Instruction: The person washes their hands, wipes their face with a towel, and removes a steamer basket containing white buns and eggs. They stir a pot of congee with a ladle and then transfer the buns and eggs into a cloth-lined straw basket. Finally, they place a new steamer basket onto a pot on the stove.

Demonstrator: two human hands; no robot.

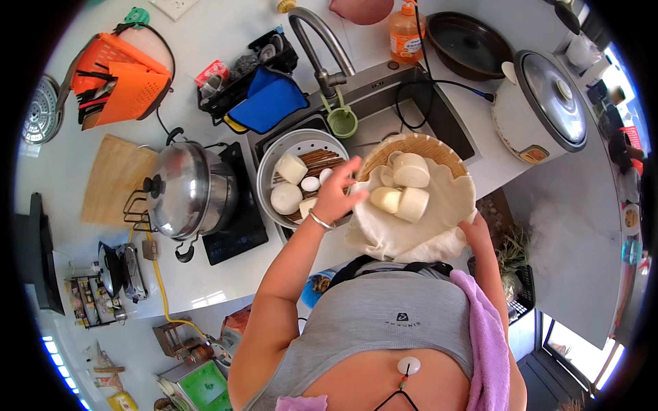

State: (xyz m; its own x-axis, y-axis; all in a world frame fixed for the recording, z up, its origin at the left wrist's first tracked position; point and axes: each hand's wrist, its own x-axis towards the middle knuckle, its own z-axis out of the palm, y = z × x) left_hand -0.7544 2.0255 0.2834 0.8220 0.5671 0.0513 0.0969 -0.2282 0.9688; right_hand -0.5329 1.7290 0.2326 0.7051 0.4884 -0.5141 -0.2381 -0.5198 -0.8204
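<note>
A round wicker basket (374, 155) lined with a cream cloth (449, 205) is tilted in front of me. In it lie cream cups (411, 170), one with a handle, and a pale yellow piece (386, 199). My right hand (478, 231) grips the basket's right rim through the cloth. My left hand (337, 195) hangs between the basket and a metal colander (266, 198), its fingers apart and nothing in them. Inside the colander are wooden chopsticks (321, 162), several white cups (286, 198) and small white round pieces (310, 184).
Behind the basket is a steel sink (452, 130) with a tap (322, 44) and a green strainer cup (342, 123). At left a lidded steel pot (188, 192) stands by a black cooktop (236, 236). A rice cooker (541, 103) stands right, its black cord crossing the sink.
</note>
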